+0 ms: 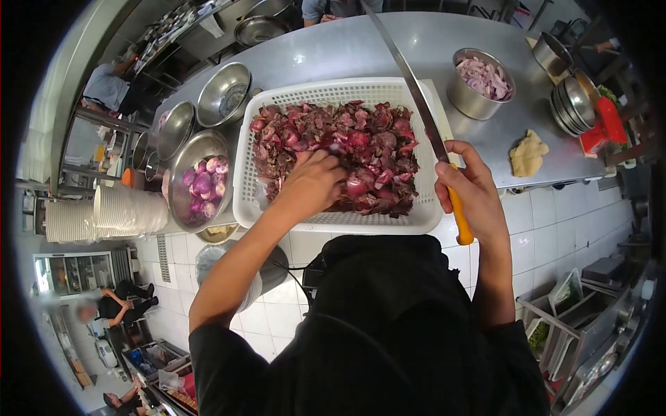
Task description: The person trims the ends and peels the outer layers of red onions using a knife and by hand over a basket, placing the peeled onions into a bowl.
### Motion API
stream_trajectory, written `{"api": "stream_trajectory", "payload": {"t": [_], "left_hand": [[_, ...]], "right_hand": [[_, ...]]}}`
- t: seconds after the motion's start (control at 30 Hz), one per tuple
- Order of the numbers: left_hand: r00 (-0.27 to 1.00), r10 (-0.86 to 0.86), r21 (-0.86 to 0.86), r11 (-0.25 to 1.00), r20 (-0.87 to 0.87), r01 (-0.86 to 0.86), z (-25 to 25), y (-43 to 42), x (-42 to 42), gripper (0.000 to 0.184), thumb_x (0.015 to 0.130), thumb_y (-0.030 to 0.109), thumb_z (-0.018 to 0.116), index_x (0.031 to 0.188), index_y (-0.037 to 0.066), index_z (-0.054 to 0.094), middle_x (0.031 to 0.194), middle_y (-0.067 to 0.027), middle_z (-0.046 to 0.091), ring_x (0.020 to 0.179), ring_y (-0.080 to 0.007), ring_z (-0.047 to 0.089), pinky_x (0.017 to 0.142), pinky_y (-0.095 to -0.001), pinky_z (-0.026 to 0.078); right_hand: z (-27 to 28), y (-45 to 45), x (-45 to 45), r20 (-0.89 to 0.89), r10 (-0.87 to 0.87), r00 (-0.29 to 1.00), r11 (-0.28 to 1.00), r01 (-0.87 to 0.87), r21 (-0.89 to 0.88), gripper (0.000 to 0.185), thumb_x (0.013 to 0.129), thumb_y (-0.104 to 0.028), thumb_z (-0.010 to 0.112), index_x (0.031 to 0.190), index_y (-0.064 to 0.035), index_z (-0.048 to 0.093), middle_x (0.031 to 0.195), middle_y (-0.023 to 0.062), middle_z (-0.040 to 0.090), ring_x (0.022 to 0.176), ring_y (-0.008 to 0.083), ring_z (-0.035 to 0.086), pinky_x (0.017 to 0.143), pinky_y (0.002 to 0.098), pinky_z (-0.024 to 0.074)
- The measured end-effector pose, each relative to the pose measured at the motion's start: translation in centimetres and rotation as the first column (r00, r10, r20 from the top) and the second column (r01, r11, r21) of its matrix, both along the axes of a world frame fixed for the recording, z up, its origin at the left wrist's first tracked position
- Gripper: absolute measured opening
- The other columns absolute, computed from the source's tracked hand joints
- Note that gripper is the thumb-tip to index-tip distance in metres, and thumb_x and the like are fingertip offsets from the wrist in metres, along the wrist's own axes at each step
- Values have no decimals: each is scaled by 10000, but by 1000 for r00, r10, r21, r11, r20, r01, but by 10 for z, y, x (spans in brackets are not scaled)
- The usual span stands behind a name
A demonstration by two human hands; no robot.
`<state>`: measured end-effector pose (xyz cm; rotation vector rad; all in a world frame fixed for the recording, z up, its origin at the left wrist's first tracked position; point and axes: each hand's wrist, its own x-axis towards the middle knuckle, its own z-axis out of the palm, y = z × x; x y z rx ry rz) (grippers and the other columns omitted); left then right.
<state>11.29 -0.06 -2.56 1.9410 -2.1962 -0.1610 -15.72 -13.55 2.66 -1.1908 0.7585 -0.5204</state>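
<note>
In the head view, a white perforated plastic basket holds a heap of red onions and loose dry skins. My left hand reaches down into the heap with its fingers curled. The fingertips are hidden among the skins, so what they grip cannot be made out. My right hand is closed round the yellow handle of a long knife. Its blade points up and away, over the basket's right rim. Left of the basket, a metal bowl contains peeled purple onions.
Cut onion pieces fill a steel pot on the metal table. A yellowish cloth lies near the table's right front edge. More metal bowls stand at the left, and stacked bowls at the right. A person works across the table.
</note>
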Motion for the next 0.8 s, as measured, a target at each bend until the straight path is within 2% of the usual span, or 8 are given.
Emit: {"api": "stream_trajectory", "payload": {"t": [0.1, 0.23, 0.37, 0.4, 0.47, 0.57, 0.67, 0.8], "left_hand": [[988, 118, 183, 974, 99, -135, -2, 27, 5, 207, 753, 82, 674, 954, 73, 726, 960, -81, 628, 1039, -255, 568, 950, -399, 412], [981, 185, 132, 973, 51, -190, 24, 33, 11, 221, 724, 20, 660, 934, 52, 724, 938, -118, 680, 969, -299, 636, 921, -419, 445], [928, 260, -31, 960, -267, -278, 61, 0, -28, 187, 765, -50, 634, 935, -2, 698, 960, -143, 689, 905, -341, 667, 803, -418, 525], [910, 217, -61, 965, -353, -254, 60, -11, -41, 182, 790, -62, 620, 952, -15, 687, 961, -151, 685, 881, -351, 672, 771, -399, 541], [871, 139, 26, 989, -470, -144, 41, -35, -58, 194, 787, -35, 637, 972, -15, 692, 973, -152, 689, 899, -348, 675, 813, -410, 535], [894, 32, 76, 997, -448, 2, -16, -56, -67, 213, 793, 10, 657, 1000, 0, 707, 995, -168, 687, 917, -347, 673, 840, -424, 532], [913, 127, 264, 964, -388, -22, -27, -52, -77, 252, 745, -17, 635, 977, 27, 725, 992, -161, 684, 1005, -358, 638, 918, -438, 506], [957, 139, 251, 965, -256, -73, -20, -42, -86, 344, 713, 0, 674, 1055, 33, 703, 1027, -141, 663, 1083, -337, 588, 961, -434, 481]], "right_hand": [[-4, -9, -5, 2, 54, 999, 998, -54, 15, 345, 944, -199, 654, 1227, -60, 512, 665, 24, 540, 550, 88, 478, 506, 248, 359], [-7, -18, -6, -4, 99, 995, 995, -99, 23, 337, 947, -201, 651, 1221, -61, 514, 662, 18, 539, 548, 84, 476, 497, 247, 356], [-6, -21, -6, -19, 102, 995, 994, -101, 30, 322, 945, -191, 650, 1210, -61, 520, 653, 15, 536, 538, 81, 470, 494, 245, 358], [-7, -21, -6, -20, 111, 994, 993, -111, 31, 318, 945, -189, 650, 1206, -62, 522, 651, 14, 535, 537, 79, 469, 493, 243, 358], [-9, -23, -4, -9, 120, 993, 992, -120, 36, 311, 943, -185, 652, 1200, -63, 526, 647, 11, 533, 534, 75, 466, 491, 238, 356], [-12, -20, -5, -9, 117, 993, 993, -117, 33, 306, 947, -192, 651, 1196, -66, 527, 648, 3, 530, 532, 67, 464, 487, 229, 353], [-13, -17, -12, 0, 119, 993, 993, -119, 23, 313, 949, -206, 653, 1197, -65, 527, 646, -8, 526, 528, 59, 460, 485, 222, 353], [-13, -15, -22, -20, 87, 996, 996, -87, 33, 327, 949, -209, 656, 1209, -64, 520, 644, -15, 518, 530, 56, 461, 488, 219, 362]]}}
